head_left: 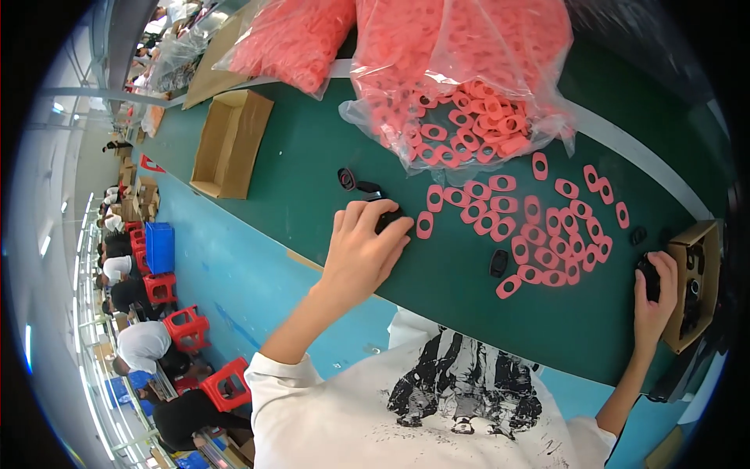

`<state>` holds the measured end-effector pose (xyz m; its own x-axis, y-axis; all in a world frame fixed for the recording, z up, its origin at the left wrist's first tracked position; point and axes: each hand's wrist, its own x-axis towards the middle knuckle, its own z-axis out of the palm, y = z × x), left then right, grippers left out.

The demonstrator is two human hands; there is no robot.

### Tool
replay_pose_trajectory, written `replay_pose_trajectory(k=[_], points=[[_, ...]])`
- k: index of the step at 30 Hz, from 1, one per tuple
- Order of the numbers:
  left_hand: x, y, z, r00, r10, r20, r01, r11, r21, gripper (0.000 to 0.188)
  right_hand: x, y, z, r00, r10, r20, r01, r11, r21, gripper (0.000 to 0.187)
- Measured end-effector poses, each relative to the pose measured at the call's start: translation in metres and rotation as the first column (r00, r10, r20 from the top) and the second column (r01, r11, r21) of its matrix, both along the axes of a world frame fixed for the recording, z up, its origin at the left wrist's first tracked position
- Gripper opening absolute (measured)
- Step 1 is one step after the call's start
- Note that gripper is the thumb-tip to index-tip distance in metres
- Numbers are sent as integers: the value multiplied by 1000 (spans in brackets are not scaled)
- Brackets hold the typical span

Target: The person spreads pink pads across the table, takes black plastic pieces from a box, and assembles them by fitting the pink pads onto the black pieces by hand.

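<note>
Apparently, a black piece (387,220) is held, partly hidden, in the grip of the left hand (361,244), while at its three o'clock a second black part (648,277) is pinched by the right hand (658,297). Both are judged light, stiff and rather slippery, best taken by their side edges. Pink rings (541,237) are strewn between, a bulging bag (500,43) is set at one o'clock, and the right hand is hemmed in by a carton (710,273).

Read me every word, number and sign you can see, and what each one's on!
There are none I can read.
White shirt: a black print, but no readable words.
Pink pieces: no lettering I can make out.
Black part in the right hand: too small to tell.
Far-off boxes: too small and blurred.
</note>
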<state>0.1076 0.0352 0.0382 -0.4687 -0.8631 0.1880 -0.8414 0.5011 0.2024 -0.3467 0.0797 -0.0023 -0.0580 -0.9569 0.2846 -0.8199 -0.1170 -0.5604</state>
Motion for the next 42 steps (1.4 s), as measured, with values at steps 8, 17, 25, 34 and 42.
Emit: replay_pose_trajectory(k=[8, 17, 25, 34, 42], points=[[9, -12, 11, 999, -19, 48, 17, 998, 53, 49, 0, 4, -3, 1000, -3, 13, 3, 1000, 6, 19], [-15, -16, 7, 990, -85, -114, 97, 990, 104, 43, 30, 15, 31, 989, 68, -132, -92, 979, -181, 23], [-15, -15, 8, 990, -74, -118, 87, 990, 109, 45, 71, 16, 31, 979, 181, 90, -192, 971, 142, 35], [-17, -17, 5, 987, -109, -122, 125, 983, 134, 44, 70, 18, 31, 966, 237, 104, -252, 953, 171, 40], [-15, -18, 7, 981, -130, -144, 153, 976, 157, 43, 86, 12, 39, 946, 324, 20, -323, 933, 156, 35]])
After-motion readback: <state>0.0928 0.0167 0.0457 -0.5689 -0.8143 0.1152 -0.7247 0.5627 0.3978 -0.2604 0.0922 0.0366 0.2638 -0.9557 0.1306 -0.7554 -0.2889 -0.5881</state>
